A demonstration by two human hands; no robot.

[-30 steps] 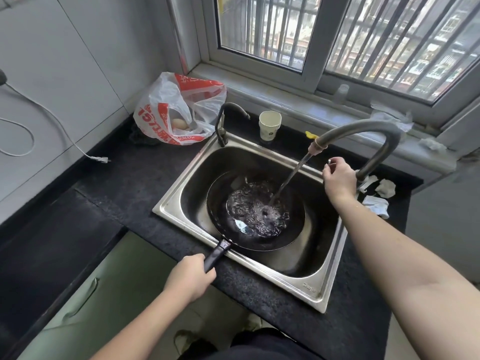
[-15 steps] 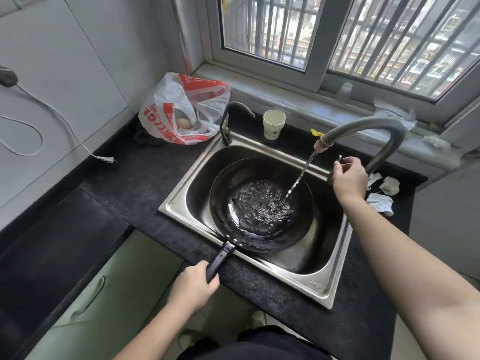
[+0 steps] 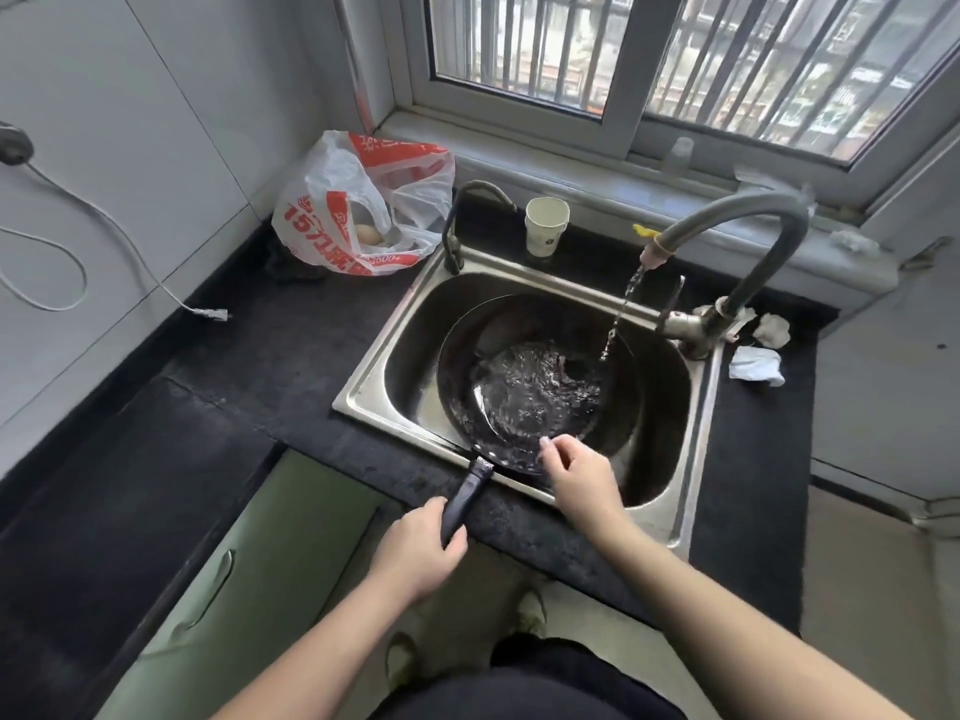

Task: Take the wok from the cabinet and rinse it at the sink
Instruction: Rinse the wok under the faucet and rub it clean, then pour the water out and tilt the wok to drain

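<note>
A black wok (image 3: 524, 356) lies in the steel sink (image 3: 374, 376), with rippling water pooled in its bowl. Its dark handle (image 3: 467, 493) sticks out over the sink's front edge, and my left hand (image 3: 418, 556) is closed around the handle's end. My right hand (image 3: 576, 478) hovers at the wok's near rim, fingers loosely curled and holding nothing. A thin broken trickle of water falls from the spout of the curved grey faucet (image 3: 748, 226) toward the wok's right side.
A red-and-white plastic bag (image 3: 358, 215) with an egg inside sits left of the sink. A paper cup (image 3: 545, 226) stands behind the sink, beside a small second tap (image 3: 457, 226). Crumpled tissues (image 3: 756, 363) lie at the right. A white cable with plug (image 3: 208, 314) lies on the black counter. Green cabinet doors (image 3: 249, 579) are below.
My right hand left the faucet lever and came down to the wok's near rim. The water stream thinned to a trickle. My left hand stays on the handle.
</note>
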